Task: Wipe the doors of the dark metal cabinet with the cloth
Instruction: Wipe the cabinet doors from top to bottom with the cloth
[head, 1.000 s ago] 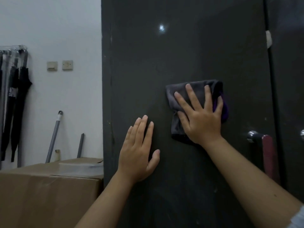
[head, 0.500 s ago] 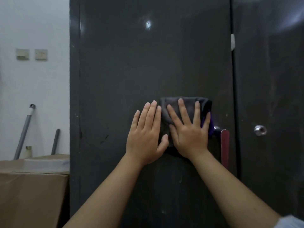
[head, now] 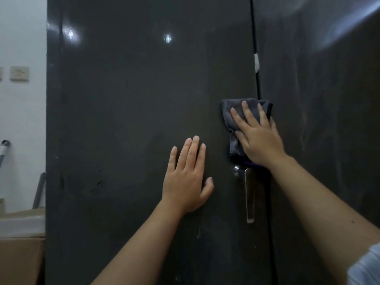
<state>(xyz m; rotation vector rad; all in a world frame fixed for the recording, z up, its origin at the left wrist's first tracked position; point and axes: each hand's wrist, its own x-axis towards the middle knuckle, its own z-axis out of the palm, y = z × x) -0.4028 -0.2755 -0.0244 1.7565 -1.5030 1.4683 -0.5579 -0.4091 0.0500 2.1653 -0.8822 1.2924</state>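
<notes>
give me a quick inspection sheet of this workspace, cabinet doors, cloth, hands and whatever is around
surface: left door dark and glossy, with scuffs low down; right door streaky
job's things: grey cloth flat over the seam between the doors, above the metal handle
clutter: cardboard box at lower left
hands: left hand flat on left door; right hand presses the cloth with straight fingers
cables: nothing seen
surroundings: white wall, wall switch, grey pole

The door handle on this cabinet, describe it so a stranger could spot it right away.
Find the left door of the dark cabinet, near the seam. Just below the cloth under the right hand hangs the door handle, the only shiny metal lever, pointing down.
</notes>
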